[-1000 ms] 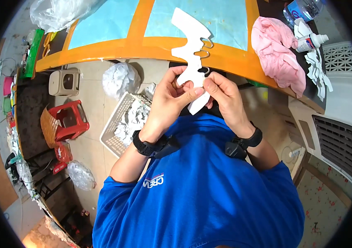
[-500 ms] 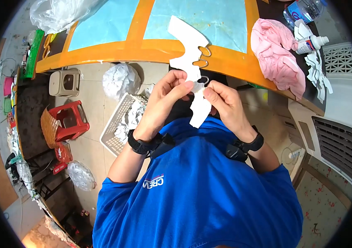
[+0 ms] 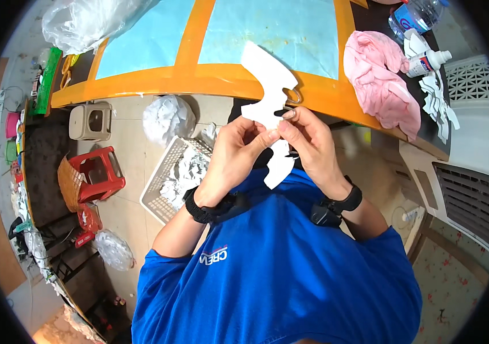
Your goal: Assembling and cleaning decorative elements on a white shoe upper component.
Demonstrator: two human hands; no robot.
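A white, flat, notched strip (image 3: 269,74) with thin silvery wire loops at its right edge hangs between my hands, in front of the table's near edge. My left hand (image 3: 234,150) is closed, thumb and fingers pinching the strip near its middle. Beside it, my right hand (image 3: 312,150) is closed too, its thumb tip pressed on the same spot and its fingertips by a wire loop (image 3: 295,96). The strip's lower end (image 3: 279,171) sticks out below my fingers, over my blue shirt. What lies between the fingertips is partly hidden.
The table (image 3: 244,73) has blue panels and orange tape. On its right lie a pink cloth (image 3: 377,80), a white bottle (image 3: 428,62) and white scraps (image 3: 436,106). Below left stand a basket (image 3: 151,189) of white scraps, a stuffed bag (image 3: 168,120), a red stool (image 3: 106,172) and a beige stool (image 3: 90,121).
The strip and my hands have moved slightly down toward me. My fingertips have come together at the strip's middle, where they were a little apart before.
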